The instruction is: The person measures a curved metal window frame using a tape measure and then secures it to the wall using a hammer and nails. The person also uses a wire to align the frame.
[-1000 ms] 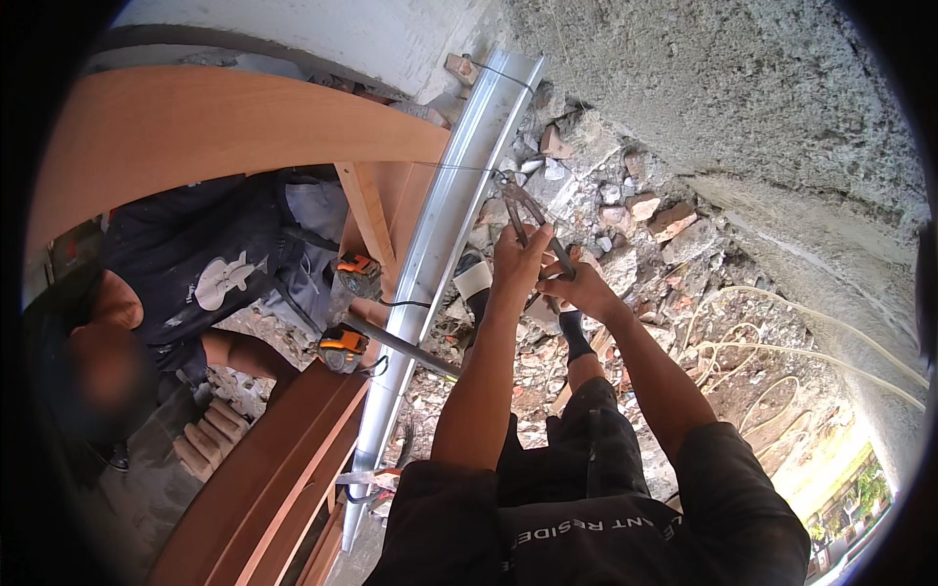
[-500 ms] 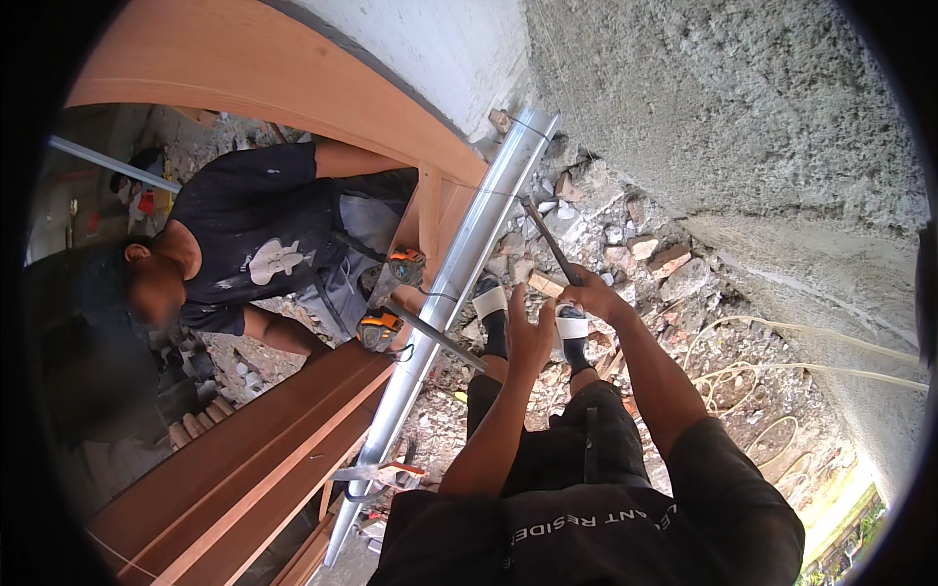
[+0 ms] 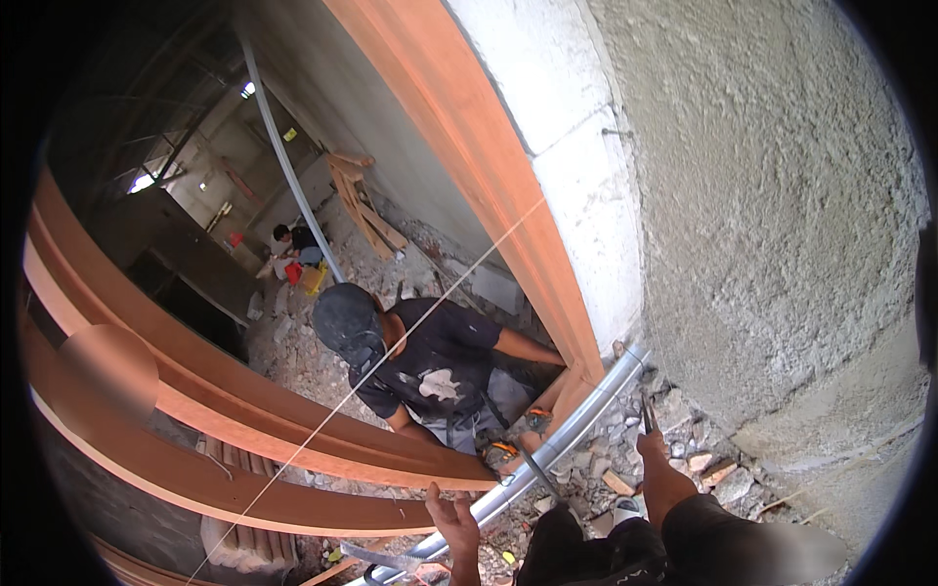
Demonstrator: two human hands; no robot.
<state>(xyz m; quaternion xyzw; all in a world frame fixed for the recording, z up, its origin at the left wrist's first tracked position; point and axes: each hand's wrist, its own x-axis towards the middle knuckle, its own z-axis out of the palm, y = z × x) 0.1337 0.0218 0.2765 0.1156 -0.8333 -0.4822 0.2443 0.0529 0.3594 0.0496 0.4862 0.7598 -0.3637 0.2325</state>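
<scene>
At four o'clock I see the person's right grip (image 3: 653, 446) clasping a dark hand tool (image 3: 647, 414); at six, the left grip (image 3: 453, 520) is released, fingers spread near the metal channel (image 3: 574, 434). Uneven rubble (image 3: 688, 436) underfoot could cause a stumble, knocking the channel askew.

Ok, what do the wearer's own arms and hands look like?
Left hand and right hand: bare, no gloves visible. Right forearm bare too, below a short dark sleeve. Left sleeve out of view.
</scene>
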